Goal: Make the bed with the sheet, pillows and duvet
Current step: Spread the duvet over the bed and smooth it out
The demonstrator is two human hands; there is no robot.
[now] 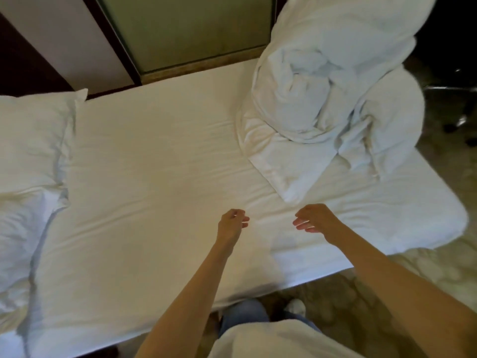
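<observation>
I am taking the bed (pixel 449 228) as landmark and listing around it.
- Sheet (pixel 160 156): lying spread on the bed, end to end.
- Pillows: two lying on the bed's left end, far pillow (pixel 33 135) behind near pillow (pixel 20 241), touching.
- Duvet (pixel 335 99): sitting heaped on the bed's right end, toward the far side, one corner reaching toward the near edge.
- Left hand (pixel 231 223), right hand (pixel 316 219): hanging apart over the bed's near edge, the right one just before the duvet's corner.
- Wall panel (pixel 185 32): standing behind the bed's far side.
- Chair (pixel 459 104): standing beyond the bed's right end.
</observation>
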